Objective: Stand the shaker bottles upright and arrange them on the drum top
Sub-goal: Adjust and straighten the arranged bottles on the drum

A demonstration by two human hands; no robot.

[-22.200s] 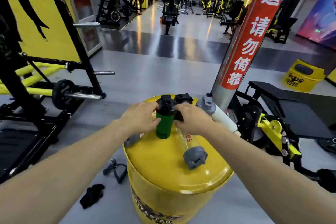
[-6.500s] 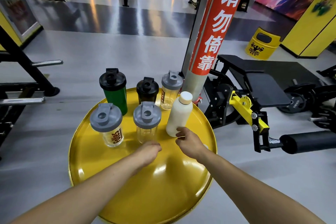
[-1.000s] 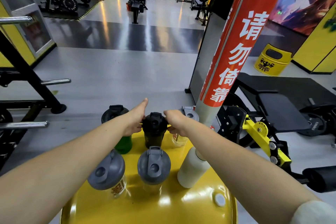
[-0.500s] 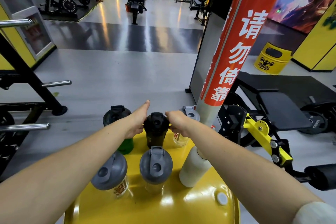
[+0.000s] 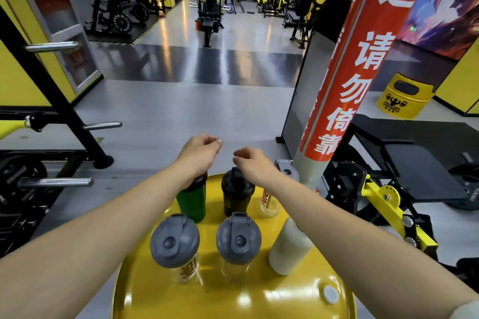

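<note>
As all six bottles stand upright on drum top (image 5: 272, 300), left hand (image 5: 198, 154) and right hand (image 5: 252, 163) hover loosely curled, holding nothing, above black shaker (image 5: 237, 193) at 12 o'clock. Shakers look light, smooth plastic; probably top-heavy, grip mid-body.

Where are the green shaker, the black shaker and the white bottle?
green shaker (image 5: 192, 202), head view, on its green body.
black shaker (image 5: 237, 198), head view, on its dark body.
white bottle (image 5: 287, 248), head view, on its white side.
</note>
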